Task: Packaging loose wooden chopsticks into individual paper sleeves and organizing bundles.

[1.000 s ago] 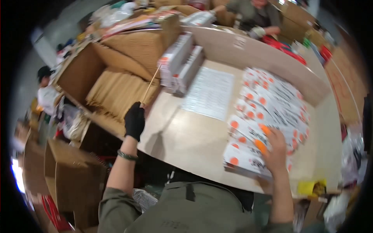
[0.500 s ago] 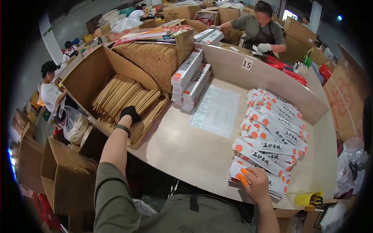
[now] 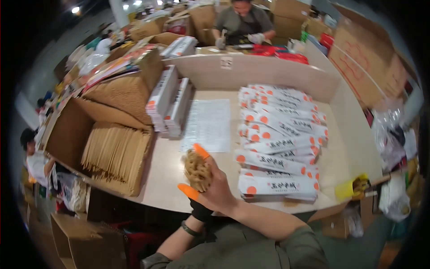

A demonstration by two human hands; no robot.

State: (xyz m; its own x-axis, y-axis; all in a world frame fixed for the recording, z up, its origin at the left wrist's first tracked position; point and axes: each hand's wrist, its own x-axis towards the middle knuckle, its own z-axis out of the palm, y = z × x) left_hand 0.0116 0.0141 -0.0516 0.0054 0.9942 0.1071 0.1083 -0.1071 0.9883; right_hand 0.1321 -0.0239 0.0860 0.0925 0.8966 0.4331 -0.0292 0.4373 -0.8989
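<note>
A thick bundle of tan wooden chopsticks [image 3: 197, 170] stands end-up in front of me, over the near middle of the table. My right hand [image 3: 218, 190], with orange covers on thumb and finger, is closed around its upper part. Below it my left hand [image 3: 201, 210], in a black glove, grips the bundle's lower part; its fingers are mostly hidden behind the right hand. Many more chopsticks [image 3: 115, 154] lie in an open cardboard box [image 3: 67, 130] at the left. Right of my hands, white paper sleeves [image 3: 277, 144] with orange dots are piled in overlapping rows.
A printed sheet [image 3: 207, 125] lies mid-table, beside upright stacks of sleeves [image 3: 162, 96]. Raised boards [image 3: 264, 69] edge the table's back and right. A yellow container [image 3: 351, 187] sits at the right corner. Beyond the back board works a co-worker [image 3: 244, 22].
My left hand has come out of the box with chopsticks, moving right. My right hand has left the sleeves and closed around the bundle. The view has turned rightward.
</note>
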